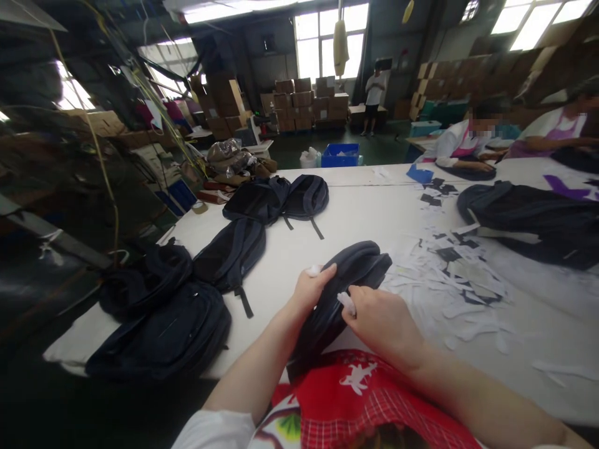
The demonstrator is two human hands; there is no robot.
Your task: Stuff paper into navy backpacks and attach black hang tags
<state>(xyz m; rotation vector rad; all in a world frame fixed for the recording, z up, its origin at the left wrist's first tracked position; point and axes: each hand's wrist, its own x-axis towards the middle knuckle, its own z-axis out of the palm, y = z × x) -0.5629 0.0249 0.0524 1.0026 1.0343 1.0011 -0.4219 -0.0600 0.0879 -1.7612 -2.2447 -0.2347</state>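
A dark navy backpack (pixel 355 265) stands tilted at the table's front edge, close against the red apron (pixel 327 386). My left hand (pixel 311 290) grips its left side, thumb on top, with a bit of white material showing at the fingers. On the other side, my right hand (pixel 374 312) is closed near the bag's edge, and a small white scrap (pixel 347 304) pokes out between thumb and fingers. Whether the right fingers also hold the bag's fabric is hard to see.
Several dark backpacks (pixel 163 330) lie along the left of the white table (pixel 369 206). White and dark scraps (pixel 449 268) are strewn to the right, before another large dark bag (pixel 533 218). Two people (pixel 468 143) work at the far right. A blue bin (pixel 340 156) stands beyond the table.
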